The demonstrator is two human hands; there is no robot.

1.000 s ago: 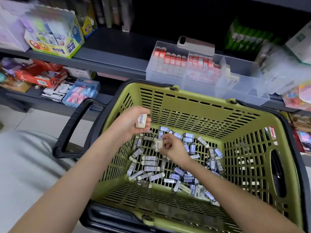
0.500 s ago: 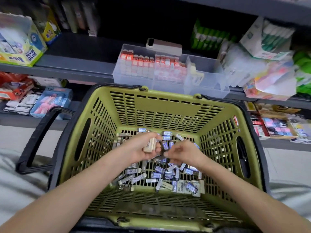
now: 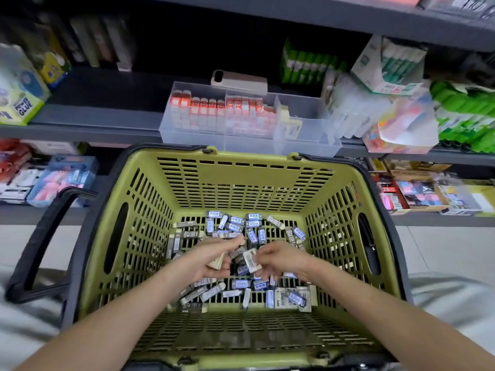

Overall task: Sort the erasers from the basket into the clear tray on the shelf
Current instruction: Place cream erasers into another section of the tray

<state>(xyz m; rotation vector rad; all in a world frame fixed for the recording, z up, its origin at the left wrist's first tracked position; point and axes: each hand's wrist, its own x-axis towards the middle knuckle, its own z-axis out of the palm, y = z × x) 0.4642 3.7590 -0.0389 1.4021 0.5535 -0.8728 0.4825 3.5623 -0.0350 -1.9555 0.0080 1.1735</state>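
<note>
My left hand (image 3: 209, 257) curls round a few cream erasers (image 3: 218, 262). My right hand (image 3: 282, 259) pinches one white eraser (image 3: 250, 259) just beside it. Both are low inside the green basket (image 3: 171, 167), over the loose pile of sleeved erasers (image 3: 235, 285). Past its far rim, the clear tray (image 3: 305, 147) on the shelf (image 3: 101, 116) holds red-topped rows (image 3: 214, 108) left and middle; the right compartment has a few cream pieces.

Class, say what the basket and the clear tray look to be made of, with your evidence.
Basket: likely moulded plastic, matt olive, with slotted walls and a black rim. Tray: likely clear, slightly frosted plastic; the contents show through its walls.
</note>
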